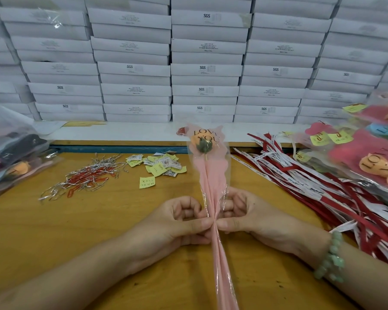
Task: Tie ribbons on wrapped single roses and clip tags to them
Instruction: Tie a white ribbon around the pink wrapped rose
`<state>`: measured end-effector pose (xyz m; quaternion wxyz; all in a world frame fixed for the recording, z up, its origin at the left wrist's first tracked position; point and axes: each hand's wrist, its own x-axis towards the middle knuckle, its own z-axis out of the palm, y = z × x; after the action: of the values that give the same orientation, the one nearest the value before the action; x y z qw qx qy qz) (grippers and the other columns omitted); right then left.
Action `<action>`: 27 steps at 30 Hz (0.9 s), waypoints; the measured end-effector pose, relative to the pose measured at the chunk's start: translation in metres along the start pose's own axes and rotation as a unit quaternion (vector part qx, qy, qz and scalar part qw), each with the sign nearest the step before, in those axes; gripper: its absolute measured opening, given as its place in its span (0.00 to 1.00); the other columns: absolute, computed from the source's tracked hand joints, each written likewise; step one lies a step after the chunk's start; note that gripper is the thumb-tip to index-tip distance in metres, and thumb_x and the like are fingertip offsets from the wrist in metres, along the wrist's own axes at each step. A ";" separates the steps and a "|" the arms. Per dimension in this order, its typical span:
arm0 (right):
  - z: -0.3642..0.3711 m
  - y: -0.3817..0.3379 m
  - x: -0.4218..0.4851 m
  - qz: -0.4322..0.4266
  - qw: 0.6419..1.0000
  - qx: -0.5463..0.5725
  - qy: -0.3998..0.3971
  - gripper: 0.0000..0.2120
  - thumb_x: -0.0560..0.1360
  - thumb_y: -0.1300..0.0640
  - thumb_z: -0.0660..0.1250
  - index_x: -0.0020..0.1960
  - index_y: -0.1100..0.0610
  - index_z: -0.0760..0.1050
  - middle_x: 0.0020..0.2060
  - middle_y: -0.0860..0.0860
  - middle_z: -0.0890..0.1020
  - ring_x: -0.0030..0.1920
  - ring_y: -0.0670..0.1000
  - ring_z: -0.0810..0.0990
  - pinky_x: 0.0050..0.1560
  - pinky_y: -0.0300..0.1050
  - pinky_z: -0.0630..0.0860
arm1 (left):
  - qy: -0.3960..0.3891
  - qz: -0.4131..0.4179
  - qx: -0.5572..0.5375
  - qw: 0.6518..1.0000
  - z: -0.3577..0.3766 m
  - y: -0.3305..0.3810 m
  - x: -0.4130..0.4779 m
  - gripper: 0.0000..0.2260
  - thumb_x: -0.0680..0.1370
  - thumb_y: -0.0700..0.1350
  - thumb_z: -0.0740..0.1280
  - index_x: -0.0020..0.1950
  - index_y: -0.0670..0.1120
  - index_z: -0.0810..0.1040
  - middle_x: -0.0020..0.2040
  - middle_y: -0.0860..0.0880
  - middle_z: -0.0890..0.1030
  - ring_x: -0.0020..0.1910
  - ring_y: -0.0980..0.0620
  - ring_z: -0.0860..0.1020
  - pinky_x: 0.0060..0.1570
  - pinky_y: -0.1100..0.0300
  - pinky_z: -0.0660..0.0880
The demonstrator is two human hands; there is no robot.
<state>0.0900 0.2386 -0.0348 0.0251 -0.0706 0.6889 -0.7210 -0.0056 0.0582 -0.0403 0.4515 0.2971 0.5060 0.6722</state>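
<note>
Item: wrapped rose (207, 173), upright. Left hand (177, 222) and right hand (251, 218) are pinching its sleeve together; keeping the gather tight would help before reaching for a ribbon (300, 180).

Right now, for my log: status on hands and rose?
Left hand, right hand pinch wrapped rose mid-sleeve. No ribbon tied yet. Ribbons lie right, nothing blocking.

"LOVE YOU" on rose sleeve (207, 139); "SGS" on stacked white boxes (206, 17) (smaller print unreadable).
</note>
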 end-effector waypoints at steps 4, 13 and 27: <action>-0.002 0.000 -0.001 0.007 1.000 0.012 0.012 0.19 0.70 0.69 0.72 0.57 0.56 0.76 0.48 0.53 0.85 0.48 0.50 0.84 0.50 0.40 0.80 | 0.003 0.007 0.023 1.000 0.004 0.001 -0.002 0.12 0.69 0.38 0.74 0.44 0.40 0.72 0.39 0.43 0.81 0.37 0.49 0.82 0.38 0.59 0.81; 0.002 -0.008 -0.005 0.038 0.999 0.005 0.022 0.18 0.66 0.65 0.73 0.53 0.61 0.71 0.43 0.52 0.86 0.45 0.48 0.85 0.43 0.39 0.81 | 0.032 0.020 0.123 0.992 0.006 0.010 -0.007 0.13 0.67 0.42 0.76 0.44 0.41 0.73 0.44 0.42 0.83 0.42 0.45 0.83 0.44 0.56 0.81; 0.004 -0.011 -0.004 0.057 0.998 -0.003 0.028 0.18 0.65 0.67 0.72 0.52 0.61 0.70 0.41 0.51 0.85 0.41 0.46 0.84 0.41 0.38 0.81 | 0.293 -0.039 0.808 0.510 -0.166 0.128 -0.026 0.11 0.75 0.43 0.70 0.37 0.57 0.74 0.40 0.57 0.79 0.41 0.53 0.78 0.46 0.50 0.79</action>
<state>0.0954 0.2362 -0.0237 0.0468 -0.0111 0.6943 -0.7180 -0.1760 -0.0440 0.0306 -0.1321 0.2995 0.9449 0.0039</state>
